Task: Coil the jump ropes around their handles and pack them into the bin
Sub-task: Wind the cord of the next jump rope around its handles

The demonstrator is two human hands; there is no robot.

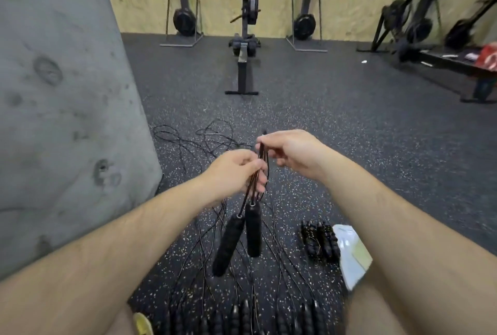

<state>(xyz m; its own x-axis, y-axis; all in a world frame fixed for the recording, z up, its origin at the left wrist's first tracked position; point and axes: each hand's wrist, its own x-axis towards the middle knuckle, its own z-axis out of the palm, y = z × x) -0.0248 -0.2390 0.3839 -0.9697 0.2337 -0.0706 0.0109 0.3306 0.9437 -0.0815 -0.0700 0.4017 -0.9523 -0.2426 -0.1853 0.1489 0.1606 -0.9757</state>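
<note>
Spare handles [242, 318] edge the floor [349, 119] nearest | left hand [236, 170] and right hand [287, 151] both pinch the folded rope [265, 154], right higher | its two handles [254, 232] dangle just under the left hand, long axis downward | coiled ropes [320, 243] lie to the right; bin not identifiable.

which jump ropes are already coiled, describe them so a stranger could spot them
From the grey concrete pillar on the left, cross the speckled floor past the held rope gripped by the left hand and right hand, to the white object. Beside its left edge lie the coiled ropes: tight black bundles, unlike the loose cords sprawled nearby.
</note>
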